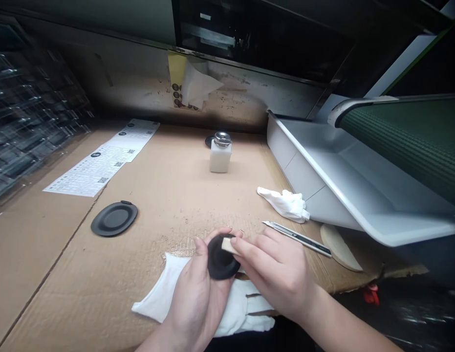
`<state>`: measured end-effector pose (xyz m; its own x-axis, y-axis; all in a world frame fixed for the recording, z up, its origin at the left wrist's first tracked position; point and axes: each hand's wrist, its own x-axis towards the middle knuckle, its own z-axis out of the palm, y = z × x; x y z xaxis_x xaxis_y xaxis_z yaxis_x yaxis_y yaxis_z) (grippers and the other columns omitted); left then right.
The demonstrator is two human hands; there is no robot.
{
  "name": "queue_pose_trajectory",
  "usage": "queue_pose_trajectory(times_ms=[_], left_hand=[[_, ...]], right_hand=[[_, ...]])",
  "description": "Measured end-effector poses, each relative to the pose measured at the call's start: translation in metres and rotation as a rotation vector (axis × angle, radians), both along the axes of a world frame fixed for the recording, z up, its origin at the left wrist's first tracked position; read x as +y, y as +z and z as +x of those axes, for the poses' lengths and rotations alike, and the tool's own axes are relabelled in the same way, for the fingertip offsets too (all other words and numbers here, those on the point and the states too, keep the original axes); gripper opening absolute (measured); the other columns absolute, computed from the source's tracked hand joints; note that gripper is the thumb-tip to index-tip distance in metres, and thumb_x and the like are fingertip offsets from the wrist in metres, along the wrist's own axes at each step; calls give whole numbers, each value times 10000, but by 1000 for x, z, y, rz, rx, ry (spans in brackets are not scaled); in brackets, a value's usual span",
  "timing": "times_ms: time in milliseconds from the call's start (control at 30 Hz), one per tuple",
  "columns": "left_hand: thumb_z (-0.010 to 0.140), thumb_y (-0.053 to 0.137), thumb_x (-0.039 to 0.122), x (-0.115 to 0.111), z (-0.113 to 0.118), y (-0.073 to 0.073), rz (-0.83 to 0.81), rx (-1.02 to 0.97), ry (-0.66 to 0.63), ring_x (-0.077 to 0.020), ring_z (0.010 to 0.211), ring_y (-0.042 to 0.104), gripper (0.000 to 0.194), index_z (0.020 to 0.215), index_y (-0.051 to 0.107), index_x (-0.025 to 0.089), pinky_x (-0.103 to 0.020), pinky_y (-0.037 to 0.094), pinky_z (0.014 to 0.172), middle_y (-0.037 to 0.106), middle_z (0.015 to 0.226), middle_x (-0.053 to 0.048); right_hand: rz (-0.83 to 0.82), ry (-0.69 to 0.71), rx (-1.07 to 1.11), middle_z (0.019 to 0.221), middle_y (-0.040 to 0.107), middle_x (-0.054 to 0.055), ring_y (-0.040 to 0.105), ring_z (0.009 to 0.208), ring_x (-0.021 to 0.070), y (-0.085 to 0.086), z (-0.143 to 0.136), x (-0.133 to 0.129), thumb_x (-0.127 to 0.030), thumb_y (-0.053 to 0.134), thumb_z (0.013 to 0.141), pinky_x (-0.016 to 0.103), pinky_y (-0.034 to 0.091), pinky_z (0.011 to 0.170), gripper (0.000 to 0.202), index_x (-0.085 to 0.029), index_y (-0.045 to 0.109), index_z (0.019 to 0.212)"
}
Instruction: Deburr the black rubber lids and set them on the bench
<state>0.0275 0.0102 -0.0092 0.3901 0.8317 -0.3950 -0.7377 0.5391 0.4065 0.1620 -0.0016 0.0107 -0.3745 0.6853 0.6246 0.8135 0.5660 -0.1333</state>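
My left hand (198, 283) is closed around the edge of a small round black disc (219, 266) with a shallow recess in its face. Between the thumb and fingers of my right hand (278, 269) is a small cream-coloured block (230, 245), pressed against the disc's face. What the block is made of I cannot tell. Under both hands lies a white glove (164, 283), partly covered by them. To the left rests a similar black disc (115, 218) with a small tab on its rim.
A utility knife (300, 238) lies right of my hands, beside a cream half-round pad (340, 249). A crumpled white cloth (286, 204) touches the grey tray (315, 166). Farther back stand a pump bottle (220, 157), printed sheets (98, 164) and stacked clear plastic trays (32, 107).
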Motion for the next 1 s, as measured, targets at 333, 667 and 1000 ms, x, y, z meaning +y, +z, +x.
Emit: queue_pose_trajectory(times_ms=[333, 667, 1000], left_hand=[[891, 426, 298, -2, 0, 2, -60, -3, 48, -185, 1025, 570, 282, 942, 663, 153, -329, 393, 982, 672, 974, -75], [875, 386, 440, 3, -5, 7, -74, -35, 21, -311, 1060, 579, 473, 1133, 544, 76, -419, 424, 952, 643, 1091, -207], [844, 382, 524, -1, -4, 5, -23, -58, 2, -317, 1136, 525, 518, 1088, 589, 117, -445, 396, 971, 648, 1096, -203]], right_hand=[[-26, -185, 159, 643, 556, 11, 488, 608, 134, -3, -46, 22, -194, 509, 845, 271, 375, 538, 144, -173, 636, 909], [-16, -352, 257, 912, 660, 12, 600, 823, 157, -3, 40, -7, -176, 613, 795, 274, 465, 746, 220, -225, 603, 1009], [-61, -295, 88, 945, 639, 53, 563, 871, 182, -43, 51, -26, -58, 522, 812, 341, 459, 770, 259, -191, 597, 1022]])
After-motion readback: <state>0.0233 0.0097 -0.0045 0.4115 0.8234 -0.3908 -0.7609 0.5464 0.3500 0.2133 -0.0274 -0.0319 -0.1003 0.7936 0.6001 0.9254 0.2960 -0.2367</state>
